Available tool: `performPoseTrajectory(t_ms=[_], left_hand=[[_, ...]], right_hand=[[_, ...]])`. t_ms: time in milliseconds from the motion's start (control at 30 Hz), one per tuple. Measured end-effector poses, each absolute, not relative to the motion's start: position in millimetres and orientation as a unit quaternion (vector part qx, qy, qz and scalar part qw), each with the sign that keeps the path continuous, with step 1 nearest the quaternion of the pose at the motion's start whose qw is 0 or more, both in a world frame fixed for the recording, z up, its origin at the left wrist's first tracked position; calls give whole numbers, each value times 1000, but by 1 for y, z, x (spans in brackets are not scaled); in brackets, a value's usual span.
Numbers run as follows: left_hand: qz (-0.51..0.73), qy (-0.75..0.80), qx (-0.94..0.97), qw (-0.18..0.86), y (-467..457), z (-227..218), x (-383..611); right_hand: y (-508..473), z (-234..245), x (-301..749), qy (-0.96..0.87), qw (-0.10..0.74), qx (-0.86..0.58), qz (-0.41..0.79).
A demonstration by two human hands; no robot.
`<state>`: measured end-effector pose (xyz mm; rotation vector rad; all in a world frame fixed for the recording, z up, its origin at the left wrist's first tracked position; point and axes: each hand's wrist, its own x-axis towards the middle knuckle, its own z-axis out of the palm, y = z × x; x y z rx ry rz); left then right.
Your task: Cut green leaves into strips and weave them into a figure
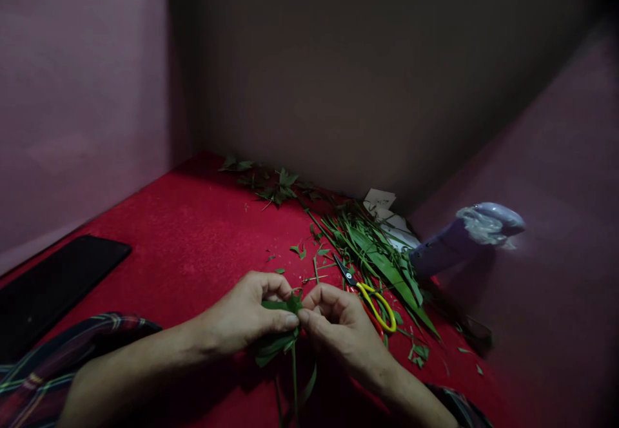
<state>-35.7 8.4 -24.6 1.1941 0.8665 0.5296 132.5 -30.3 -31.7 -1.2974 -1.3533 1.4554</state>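
My left hand (246, 312) is closed on a small bundle of green leaves (273, 349), thumb on top and fingers behind. Thin stems and a narrow blade hang from the bundle toward me. At the bundle's right edge my right hand (338, 325) pinches with thumb and forefinger. The tips of both hands nearly meet there, and exactly what the right one grips is hard to make out. Just beyond my right hand lie scissors (370, 296) with yellow and red handles and dark blades, spread a little apart.
A heap of long green leaves (382, 260) lies on the red surface (193, 234) at right, beside white paper pieces (382, 204) and a purple object wrapped in clear plastic (454, 241). Lobed leaves (280, 186) lie along the back wall. A black flat slab (62, 289) rests at left.
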Motion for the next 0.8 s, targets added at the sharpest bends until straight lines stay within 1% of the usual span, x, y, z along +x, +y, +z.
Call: performPoseTrajectory(t_ms=[267,800], left_hand=[[259,390,534,704,8,-24,-36],[282,361,525,718,11,-31,-36]], right_hand=[[-29,-33,134,-560,367,-489,559],[-30,-35,136,-555,366,-479,573]])
